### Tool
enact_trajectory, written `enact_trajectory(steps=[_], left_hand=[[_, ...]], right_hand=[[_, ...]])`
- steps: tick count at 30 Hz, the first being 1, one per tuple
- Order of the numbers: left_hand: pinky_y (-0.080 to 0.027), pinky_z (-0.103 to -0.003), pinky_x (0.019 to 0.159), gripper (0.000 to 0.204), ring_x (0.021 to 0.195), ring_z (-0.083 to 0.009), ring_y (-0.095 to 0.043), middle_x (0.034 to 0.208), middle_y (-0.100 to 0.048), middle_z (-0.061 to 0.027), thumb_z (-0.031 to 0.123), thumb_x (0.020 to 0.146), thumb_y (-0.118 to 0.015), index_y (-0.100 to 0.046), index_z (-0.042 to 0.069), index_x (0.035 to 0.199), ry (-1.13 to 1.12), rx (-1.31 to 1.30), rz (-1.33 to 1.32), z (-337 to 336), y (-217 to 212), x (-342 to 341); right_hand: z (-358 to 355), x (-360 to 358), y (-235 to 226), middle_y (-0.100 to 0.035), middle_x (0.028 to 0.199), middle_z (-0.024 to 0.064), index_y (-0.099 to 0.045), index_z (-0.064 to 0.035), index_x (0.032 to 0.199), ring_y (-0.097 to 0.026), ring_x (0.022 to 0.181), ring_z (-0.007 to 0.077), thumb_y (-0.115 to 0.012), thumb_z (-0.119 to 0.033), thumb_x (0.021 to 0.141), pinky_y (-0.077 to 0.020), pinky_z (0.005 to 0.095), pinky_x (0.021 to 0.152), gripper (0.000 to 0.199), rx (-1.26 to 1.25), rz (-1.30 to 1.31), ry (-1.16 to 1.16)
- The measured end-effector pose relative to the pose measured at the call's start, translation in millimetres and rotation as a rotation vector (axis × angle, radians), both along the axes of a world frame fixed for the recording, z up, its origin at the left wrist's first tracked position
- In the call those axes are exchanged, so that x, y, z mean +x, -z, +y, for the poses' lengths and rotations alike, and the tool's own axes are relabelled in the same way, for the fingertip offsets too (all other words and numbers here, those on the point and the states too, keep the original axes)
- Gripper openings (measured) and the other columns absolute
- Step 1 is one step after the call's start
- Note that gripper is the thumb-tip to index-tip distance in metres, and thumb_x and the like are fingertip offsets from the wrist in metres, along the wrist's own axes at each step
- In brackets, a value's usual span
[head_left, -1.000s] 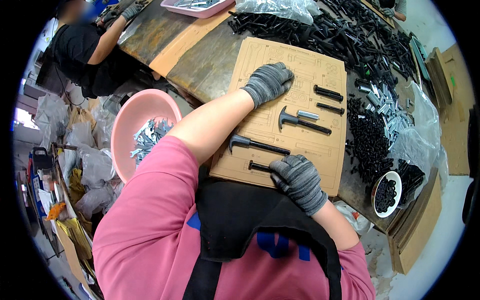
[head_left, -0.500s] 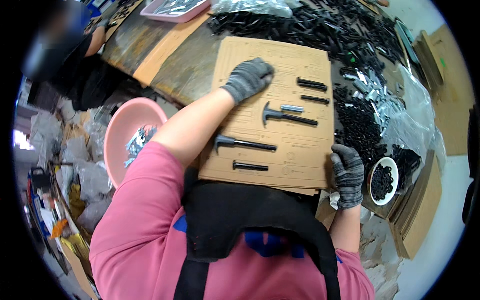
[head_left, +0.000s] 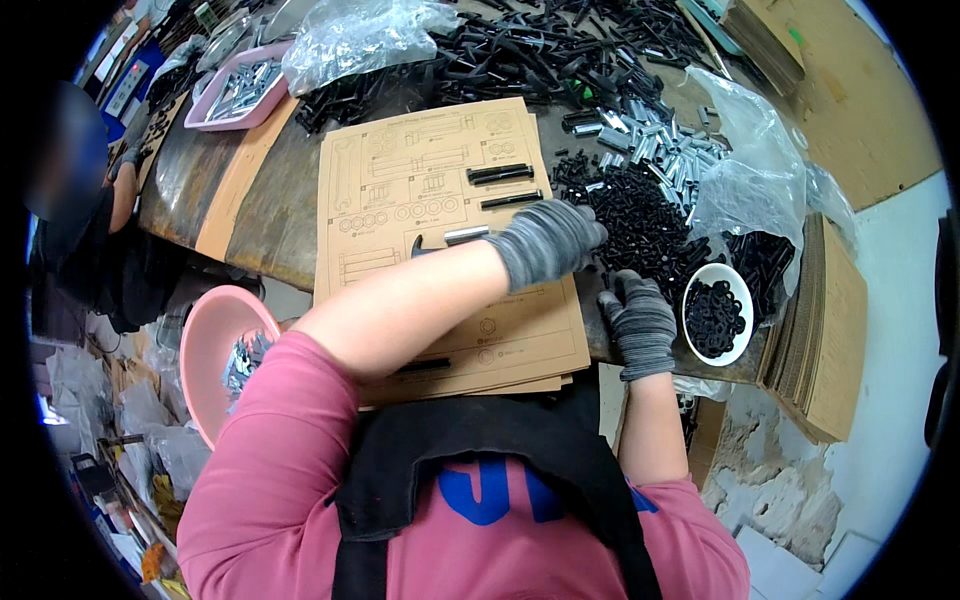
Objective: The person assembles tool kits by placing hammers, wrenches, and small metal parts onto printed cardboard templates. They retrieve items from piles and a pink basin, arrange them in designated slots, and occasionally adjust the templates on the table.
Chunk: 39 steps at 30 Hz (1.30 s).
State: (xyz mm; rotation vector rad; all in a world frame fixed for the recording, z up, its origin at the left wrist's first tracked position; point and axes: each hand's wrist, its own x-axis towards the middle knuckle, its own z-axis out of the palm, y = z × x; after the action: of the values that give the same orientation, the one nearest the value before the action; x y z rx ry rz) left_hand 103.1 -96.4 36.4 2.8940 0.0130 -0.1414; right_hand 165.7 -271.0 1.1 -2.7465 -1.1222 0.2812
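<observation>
Head view: left hand (head_left: pixel 548 240) in grey glove reaching across brown cardboard sheet (head_left: pixel 400 190), resting at sheet's right edge, fingers bent over pile of small black screws (head_left: pixel 640 215); can't tell if gripping any. Right hand (head_left: pixel 638 322), also gloved, sitting right of sheet beside white bowl (head_left: pixel 715 317), fingers loosely curled, holding nothing visible. Black bolts (head_left: pixel 500 173) lying on sheet's upper right. Pink basin (head_left: pixel 215 340) sitting left of sheet.

Dark workbench (head_left: pixel 250 215), cardboard sheet (head_left: pixel 420 200), black screws (head_left: pixel 640 215)

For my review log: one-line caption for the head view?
Gloved left hand and right hand reach into black screws beside printed cardboard sheet.
</observation>
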Motion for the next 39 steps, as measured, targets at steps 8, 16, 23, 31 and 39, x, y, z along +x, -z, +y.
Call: enact_trajectory(steps=[8, 16, 23, 31, 39], left_hand=[[-0.050, -0.040, 0.067, 0.021, 0.085, -0.0294, -0.060, 0.092, -0.060, -0.0140, 0.005, 0.068, -0.061, -0.063, 0.006, 0.089, -0.035, 0.128, 0.310, -14.1, 3.1, 36.4], [-0.051, -0.039, 0.064, 0.021, 0.080, -0.0299, -0.062, 0.083, -0.063, -0.0140, 0.006, 0.068, -0.060, -0.065, 0.007, 0.089, 0.056, 0.172, 0.236, -17.1, 13.6, 36.8], [-0.050, -0.038, 0.064, 0.020, 0.081, -0.0272, -0.062, 0.087, -0.065, -0.0105, 0.012, 0.071, -0.057, -0.067, 0.009, 0.088, -0.022, 0.123, 0.292, -26.0, 16.6, 45.9], [-0.049, -0.040, 0.062, 0.023, 0.085, -0.0253, -0.062, 0.092, -0.065, -0.0084, 0.014, 0.071, -0.058, -0.067, 0.012, 0.093, -0.032, 0.112, 0.303, -27.7, 20.1, 43.1], [-0.050, -0.039, 0.060, 0.019, 0.079, -0.0272, -0.063, 0.085, -0.065, -0.0116, 0.011, 0.069, -0.059, -0.067, 0.007, 0.087, -0.003, 0.104, 0.271, -28.4, 15.4, 36.4]], right_hand=[[-16.6, 0.1, 12.8, -0.056, 0.093, 0.0141, -0.054, -0.0145, 0.100, -0.059, 0.079, 0.0288, -0.050, -0.026, 0.081, -0.0486, 0.0400, 0.068, 0.023, -0.058, -0.041, -0.035], [-27.8, 2.3, 20.2, -0.056, 0.078, 0.0128, -0.054, -0.0133, 0.090, -0.058, 0.065, 0.0297, -0.053, -0.020, 0.078, -0.0476, 0.0399, 0.056, 0.014, 0.210, -0.128, -0.235], [-32.2, -4.3, 19.6, -0.057, 0.081, 0.0117, -0.057, -0.0089, 0.088, -0.056, 0.075, 0.0291, -0.057, -0.010, 0.073, -0.0459, 0.0373, 0.065, 0.015, 0.346, -0.068, -0.188], [-36.2, -0.9, 22.6, -0.060, 0.086, 0.0126, -0.059, -0.0046, 0.090, -0.057, 0.079, 0.0265, -0.057, -0.006, 0.074, -0.0454, 0.0340, 0.072, 0.017, 0.565, 0.035, -0.163], [-38.6, 1.5, 23.1, -0.059, 0.087, 0.0116, -0.058, -0.0053, 0.090, -0.057, 0.079, 0.0260, -0.058, -0.005, 0.073, -0.0465, 0.0337, 0.072, 0.017, 0.669, 0.026, -0.103]])
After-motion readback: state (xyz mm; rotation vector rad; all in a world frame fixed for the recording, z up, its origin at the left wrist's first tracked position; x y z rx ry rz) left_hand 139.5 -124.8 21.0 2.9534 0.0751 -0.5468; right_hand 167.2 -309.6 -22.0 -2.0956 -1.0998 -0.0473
